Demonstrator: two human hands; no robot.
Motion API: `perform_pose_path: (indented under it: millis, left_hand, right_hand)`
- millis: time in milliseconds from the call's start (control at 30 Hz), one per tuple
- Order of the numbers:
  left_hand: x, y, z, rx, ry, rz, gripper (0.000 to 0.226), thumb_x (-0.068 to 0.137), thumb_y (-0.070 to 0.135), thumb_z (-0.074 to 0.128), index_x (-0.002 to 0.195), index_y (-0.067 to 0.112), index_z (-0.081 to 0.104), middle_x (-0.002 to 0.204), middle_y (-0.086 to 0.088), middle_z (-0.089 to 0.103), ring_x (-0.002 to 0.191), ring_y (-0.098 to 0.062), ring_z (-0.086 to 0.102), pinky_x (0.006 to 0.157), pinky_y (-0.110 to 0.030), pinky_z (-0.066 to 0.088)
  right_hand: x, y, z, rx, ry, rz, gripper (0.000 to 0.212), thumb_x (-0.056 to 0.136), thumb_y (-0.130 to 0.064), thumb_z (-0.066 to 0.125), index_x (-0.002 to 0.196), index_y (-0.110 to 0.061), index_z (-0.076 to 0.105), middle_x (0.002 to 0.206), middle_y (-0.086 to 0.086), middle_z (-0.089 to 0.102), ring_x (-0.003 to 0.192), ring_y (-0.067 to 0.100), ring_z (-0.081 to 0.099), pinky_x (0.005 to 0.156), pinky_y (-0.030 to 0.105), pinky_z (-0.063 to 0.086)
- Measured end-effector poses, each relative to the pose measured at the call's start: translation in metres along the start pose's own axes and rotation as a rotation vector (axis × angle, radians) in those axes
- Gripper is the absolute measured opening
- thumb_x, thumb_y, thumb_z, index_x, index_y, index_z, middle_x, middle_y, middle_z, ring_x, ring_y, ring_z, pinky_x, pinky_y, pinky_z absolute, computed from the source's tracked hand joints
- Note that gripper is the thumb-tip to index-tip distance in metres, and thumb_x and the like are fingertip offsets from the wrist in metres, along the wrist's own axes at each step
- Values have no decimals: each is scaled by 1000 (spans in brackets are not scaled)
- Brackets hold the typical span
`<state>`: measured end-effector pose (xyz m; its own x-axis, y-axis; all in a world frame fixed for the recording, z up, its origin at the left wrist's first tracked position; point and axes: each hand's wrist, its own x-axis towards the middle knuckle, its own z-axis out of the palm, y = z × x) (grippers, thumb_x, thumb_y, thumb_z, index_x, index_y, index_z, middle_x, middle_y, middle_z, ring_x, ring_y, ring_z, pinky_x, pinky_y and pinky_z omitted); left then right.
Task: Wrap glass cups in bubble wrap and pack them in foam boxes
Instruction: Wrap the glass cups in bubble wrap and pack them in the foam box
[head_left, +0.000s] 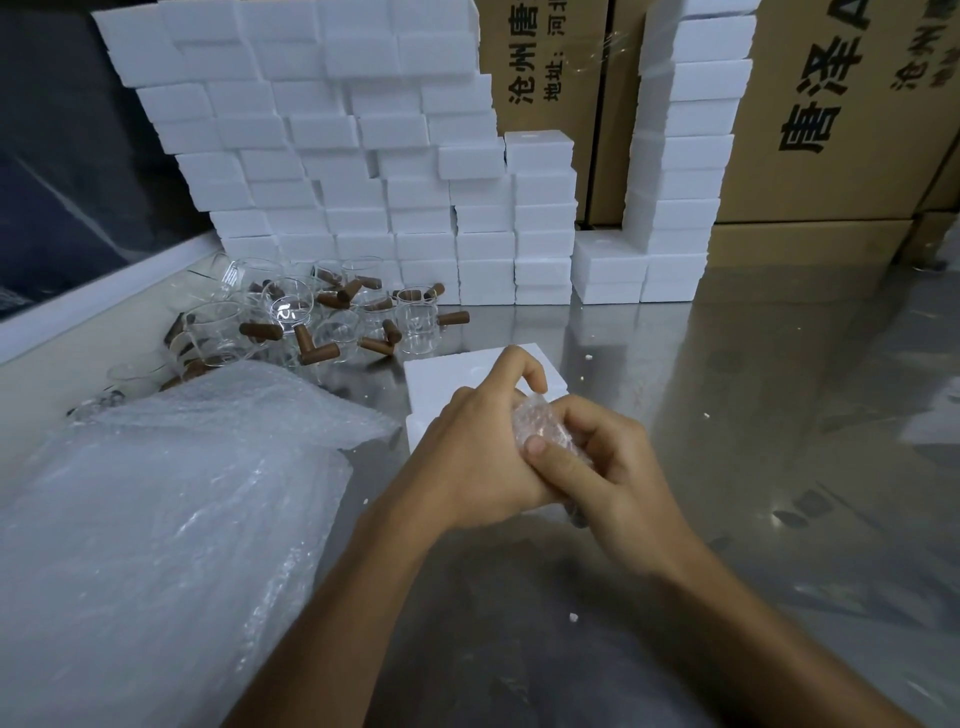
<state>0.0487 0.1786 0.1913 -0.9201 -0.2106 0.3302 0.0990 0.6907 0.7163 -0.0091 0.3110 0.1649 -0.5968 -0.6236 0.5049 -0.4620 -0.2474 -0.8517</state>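
Note:
Both my hands hold a glass cup wrapped in bubble wrap (540, 423) just above an open white foam box (441, 382) on the steel table. My left hand (478, 457) curls round the bundle from the left; its index finger arches over the top. My right hand (608, 467) grips it from the right, thumb pressed on the wrap. The cup itself is mostly hidden by wrap and fingers. A pile of bare glass cups with brown wooden handles (322, 317) lies at the back left. A stack of bubble wrap sheets (171, 493) lies at the left.
A wall of stacked white foam boxes (363, 171) stands behind the cups, with a taller column (685, 145) to the right. Cardboard cartons (841, 130) stand behind those. Small foam crumbs dot the reflective steel table (753, 415).

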Motion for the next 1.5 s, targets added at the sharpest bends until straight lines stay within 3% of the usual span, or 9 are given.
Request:
perform_pose_path:
  millis: [133,300,433,633,800,900,1000,1300,1500]
  left_hand:
    - [1,-4,-1,-271,98,-101,63,51,50,84,99,31,48,87,-4,69,70,-15,59,65,-38,53]
    - [1,-7,-4,-383,171,-217,62,55,61,87,98,29,56,81,5,64,67,-5,58,56,-22,49]
    - [1,-1,-3,-504,162,-199,59,62,79,59,88,26,58,68,10,65,59,-3,59,49,-16,44]
    - [5,2,3,-592,85,-367,84,45,103,42,77,28,64,76,2,67,70,-14,66,59,-30,50]
    - [4,-4,-9,-753,-155,-283,64,74,74,59,104,18,65,89,-7,65,66,-19,62,44,-25,37]
    - [0,-19,-34,-784,-339,-178,53,78,37,68,130,24,62,124,-9,64,92,-21,62,60,-33,49]
    - [-4,-30,-42,-737,-381,-84,62,76,21,77,135,25,59,136,-4,59,103,-27,61,74,-36,52]
    - [0,-24,-28,-690,-248,-74,45,65,26,82,109,31,74,111,-3,71,99,-24,70,77,-33,57]
    - [2,-14,-16,-699,-263,-258,66,61,36,76,113,-2,61,88,-20,70,68,-34,67,55,-31,56]
  right_hand:
    - [2,0,-7,-29,184,-80,17,86,-15,60,98,-7,69,96,3,72,83,12,67,75,25,47]
    - [5,-2,-19,-201,147,-107,21,89,-25,61,103,-11,70,98,-4,71,90,17,67,79,42,51]
    - [2,-1,-10,-287,5,-164,24,84,-25,71,106,-16,67,90,-14,63,81,7,60,71,22,42]
    - [3,6,-11,-563,-24,-137,49,63,-56,82,95,-35,52,86,-12,57,77,12,57,62,25,43]
    - [6,2,-17,-361,27,-50,35,61,-29,83,90,-27,62,78,-8,67,62,7,62,53,27,48]
    - [8,-5,-28,-224,12,65,41,60,-19,86,97,-15,68,83,6,72,68,18,69,60,39,56]
    - [10,-10,-38,-129,-99,105,47,60,-14,87,104,-17,69,90,-3,75,79,13,74,64,24,58]
    - [13,-11,-43,88,-198,278,44,65,-12,82,109,-9,72,95,3,76,86,14,71,72,21,53]
    - [15,-11,-45,389,-178,613,58,70,-15,74,126,-5,63,97,10,74,80,17,70,63,25,55]
